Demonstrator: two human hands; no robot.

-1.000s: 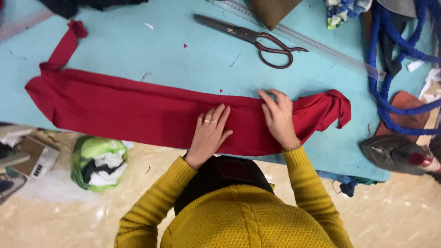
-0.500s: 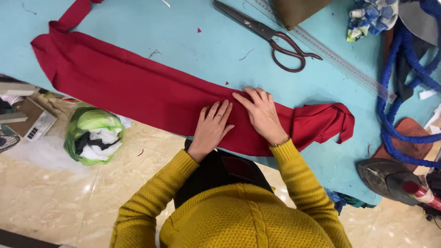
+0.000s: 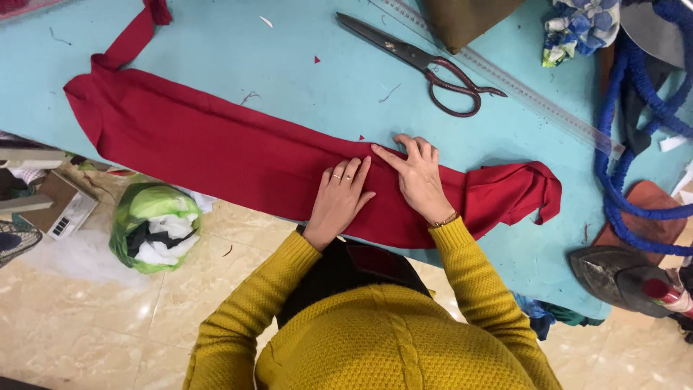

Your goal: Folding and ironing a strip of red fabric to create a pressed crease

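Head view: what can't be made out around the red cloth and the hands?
- Red cloth: the part under the left hand and right hand is covered.
- Its strap end: cut by the top edge.
- Iron: cut by the right edge.

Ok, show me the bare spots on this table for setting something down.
Bare table lies between the red cloth and the scissors, and below the ruler right of the right hand. Crowded at the right edge: blue hose, iron. Both hands, left hand included, press the cloth.
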